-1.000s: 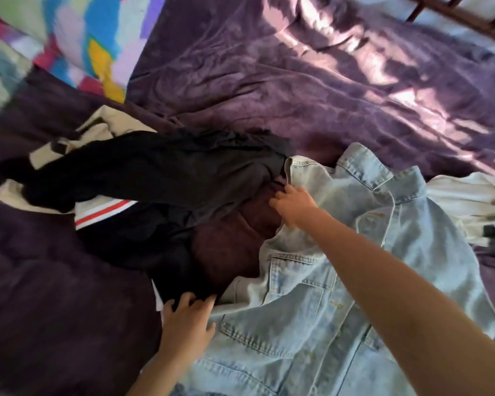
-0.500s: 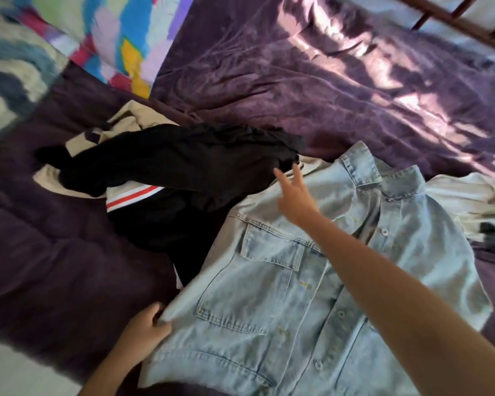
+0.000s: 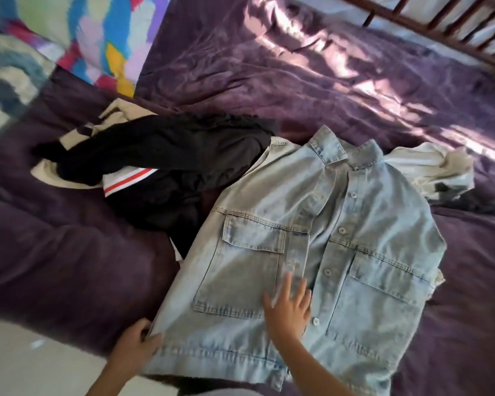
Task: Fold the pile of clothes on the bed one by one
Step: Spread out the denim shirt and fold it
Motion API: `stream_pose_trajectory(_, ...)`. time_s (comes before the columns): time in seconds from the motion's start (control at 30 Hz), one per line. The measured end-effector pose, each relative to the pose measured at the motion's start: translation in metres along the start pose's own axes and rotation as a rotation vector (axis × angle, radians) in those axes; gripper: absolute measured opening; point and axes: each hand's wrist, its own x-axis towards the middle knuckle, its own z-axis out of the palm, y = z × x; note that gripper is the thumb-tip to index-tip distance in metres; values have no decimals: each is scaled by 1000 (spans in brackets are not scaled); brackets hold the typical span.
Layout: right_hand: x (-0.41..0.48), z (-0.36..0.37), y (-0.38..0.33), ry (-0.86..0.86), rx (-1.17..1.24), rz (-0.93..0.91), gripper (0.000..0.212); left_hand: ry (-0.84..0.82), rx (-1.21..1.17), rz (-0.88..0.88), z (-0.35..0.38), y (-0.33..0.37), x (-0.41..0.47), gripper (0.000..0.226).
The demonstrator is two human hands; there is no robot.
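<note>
Denim fills your left grip: its fingers curl round the lower side corner of the denim shirt. Your right grip lies flat on the shirt's front, fingers spread, just beside the button row. The shirt lies front up on the purple bedspread, collar far from both grips. Beyond the left grip sits a black garment; beyond the right, a white garment.

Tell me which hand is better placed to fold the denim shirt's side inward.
Probably the left hand: it grips the denim shirt by its side edge near the hem, while the right hand lies flat on its front.
</note>
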Motion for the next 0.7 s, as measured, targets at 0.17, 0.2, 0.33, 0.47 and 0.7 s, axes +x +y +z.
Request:
stream_pose_trajectory(0.17, -1, 14, 17, -48, 576, 192, 89, -17, 118, -23, 14, 4, 9, 46)
stream_pose_trajectory(0.2, 0, 13, 18, -56, 641, 206, 84, -25, 93, -23, 16, 4, 8, 56)
stream_pose_trajectory(0.33, -11, -4, 18, 76, 604, 186, 67, -22, 106, -18, 19, 5, 0, 70)
stream_pose_trajectory(0.47, -33, 4, 37, 20, 311, 222, 71, -36, 392, -20, 33, 15, -8, 68)
stream_pose_trajectory(0.7, -13, -20, 82, -15, 338, 157, 69, 281, 829, 416, 82, 68, -23, 93)
